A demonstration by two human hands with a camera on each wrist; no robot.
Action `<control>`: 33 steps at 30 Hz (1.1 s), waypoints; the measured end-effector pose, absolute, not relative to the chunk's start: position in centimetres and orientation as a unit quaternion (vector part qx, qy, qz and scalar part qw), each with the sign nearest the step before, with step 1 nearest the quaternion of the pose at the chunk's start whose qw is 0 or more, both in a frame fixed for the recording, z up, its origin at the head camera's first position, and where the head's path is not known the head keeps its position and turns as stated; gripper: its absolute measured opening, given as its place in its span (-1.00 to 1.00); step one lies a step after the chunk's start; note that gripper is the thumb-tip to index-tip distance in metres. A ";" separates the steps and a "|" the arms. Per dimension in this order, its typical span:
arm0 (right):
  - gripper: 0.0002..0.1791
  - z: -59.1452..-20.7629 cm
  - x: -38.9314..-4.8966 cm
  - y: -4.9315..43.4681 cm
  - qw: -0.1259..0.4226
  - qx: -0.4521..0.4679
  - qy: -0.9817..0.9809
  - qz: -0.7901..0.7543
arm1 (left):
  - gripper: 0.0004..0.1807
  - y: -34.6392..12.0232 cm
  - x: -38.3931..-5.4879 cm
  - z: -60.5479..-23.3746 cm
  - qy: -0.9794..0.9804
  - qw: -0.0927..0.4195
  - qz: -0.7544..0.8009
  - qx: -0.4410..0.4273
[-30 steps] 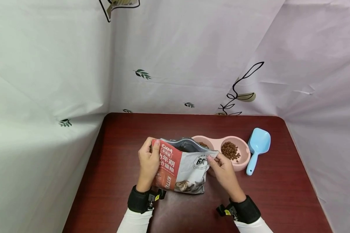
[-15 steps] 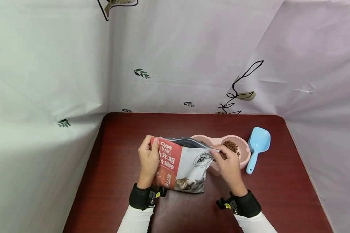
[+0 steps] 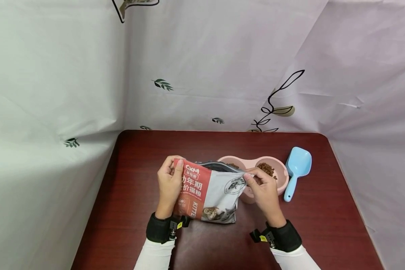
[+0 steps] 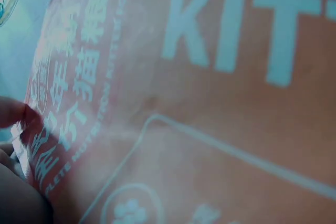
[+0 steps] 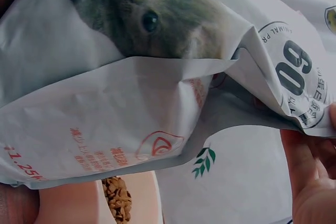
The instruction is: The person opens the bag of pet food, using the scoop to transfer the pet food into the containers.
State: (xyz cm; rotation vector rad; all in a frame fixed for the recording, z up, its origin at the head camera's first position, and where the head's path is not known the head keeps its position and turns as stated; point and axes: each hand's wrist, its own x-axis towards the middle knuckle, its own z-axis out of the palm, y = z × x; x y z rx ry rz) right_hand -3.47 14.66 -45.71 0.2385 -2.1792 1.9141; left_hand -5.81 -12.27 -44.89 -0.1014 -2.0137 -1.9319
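A red and white bag of kitten food (image 3: 206,193) stands over the table's middle, its top partly gaping with the dark inside showing. My left hand (image 3: 170,183) grips the bag's upper left corner, thumb on the front. At the upper right corner my right hand (image 3: 264,193) pinches the edge between thumb and fingers. The left wrist view is filled by the red front of the bag (image 4: 210,103). In the right wrist view the bag's folded side (image 5: 105,119) shows, with the right hand (image 5: 315,182) at its corner.
Behind the bag sits a pink double bowl (image 3: 281,168) with brown kibble (image 3: 266,168) in both hollows, partly hidden by the bag and right hand. To its right lies a light blue scoop (image 3: 298,165). A patterned white cloth (image 3: 206,75) hangs behind the dark red table (image 3: 148,150).
The bag's mouth has narrowed, its front edge rising nearer the back edge. My right hand has shifted slightly up and right, covering more of the bowl. The left hand keeps its grip.
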 end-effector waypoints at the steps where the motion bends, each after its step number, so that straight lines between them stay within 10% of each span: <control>1: -0.88 -45.7 -3.5 14.6 0.113 0.084 -0.744 0.654 | -0.85 -12.4 -5.8 -44.9 -0.710 0.169 -0.683 -0.041; 33: -0.85 -45.7 -3.6 14.8 0.090 0.083 -0.736 0.666 | -0.86 -13.3 -6.4 -40.6 -0.749 0.050 -0.655 -0.089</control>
